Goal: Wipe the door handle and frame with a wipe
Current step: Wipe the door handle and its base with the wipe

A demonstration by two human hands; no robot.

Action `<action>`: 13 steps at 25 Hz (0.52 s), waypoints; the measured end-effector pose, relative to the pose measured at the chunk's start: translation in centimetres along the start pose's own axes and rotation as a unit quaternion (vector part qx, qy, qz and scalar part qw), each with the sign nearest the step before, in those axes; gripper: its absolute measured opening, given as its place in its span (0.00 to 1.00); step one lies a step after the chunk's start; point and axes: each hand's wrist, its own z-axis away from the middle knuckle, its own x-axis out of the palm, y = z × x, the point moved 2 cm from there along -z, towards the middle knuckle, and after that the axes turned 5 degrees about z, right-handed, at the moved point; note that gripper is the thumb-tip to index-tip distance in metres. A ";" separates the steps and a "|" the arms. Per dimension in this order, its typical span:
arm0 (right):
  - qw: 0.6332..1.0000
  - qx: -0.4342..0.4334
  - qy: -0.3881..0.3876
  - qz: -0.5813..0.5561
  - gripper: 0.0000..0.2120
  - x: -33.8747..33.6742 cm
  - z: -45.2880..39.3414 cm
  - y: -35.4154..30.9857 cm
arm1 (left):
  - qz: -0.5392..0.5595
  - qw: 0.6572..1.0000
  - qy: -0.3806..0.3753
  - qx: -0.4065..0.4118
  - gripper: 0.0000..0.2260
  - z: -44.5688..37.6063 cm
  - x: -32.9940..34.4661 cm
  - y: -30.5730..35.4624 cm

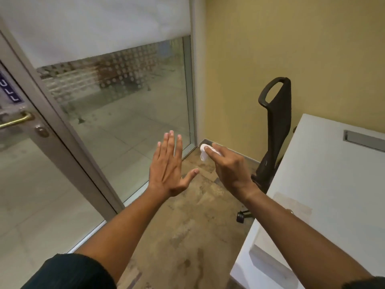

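Note:
A brass lever door handle (15, 121) sticks out at the far left on a glass door, with a round brass lock (42, 131) just below it. The grey metal door frame (62, 130) runs diagonally from upper left to lower centre. My left hand (169, 165) is held flat in mid-air with fingers spread, empty, well right of the handle. My right hand (228, 165) is closed around a crumpled white wipe (204, 152), whose end pokes out past the fingertips. Neither hand touches the door.
A glass panel (133, 105) with a white roller blind (93, 26) stands ahead. A yellow wall (291, 49) is at the right. A black chair (275, 130) stands beside a white desk (325, 184) at right. A blue sign (9, 88) sits above the handle. The brown floor (187, 226) lies below.

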 end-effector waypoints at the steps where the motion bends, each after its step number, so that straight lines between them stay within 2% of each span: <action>1: 1.000 -0.015 0.014 -0.008 0.15 0.5 -1.1 -1.3 | -0.003 1.000 0.008 -0.009 0.47 0.2 -0.7 -1.5; 3: 0.998 -0.045 0.047 -0.021 0.14 1.4 -3.4 -4.0 | -0.012 0.999 0.021 -0.027 0.48 0.9 -1.9 -4.6; 6: 0.992 -0.085 0.083 -0.045 0.18 3.3 -6.8 -8.7 | -0.013 0.998 0.042 -0.054 0.48 2.7 -3.6 -10.0; 13: 0.979 -0.135 0.128 -0.080 0.21 8.9 -12.8 -20.5 | -0.025 0.990 0.084 -0.115 0.48 7.6 -7.2 -22.4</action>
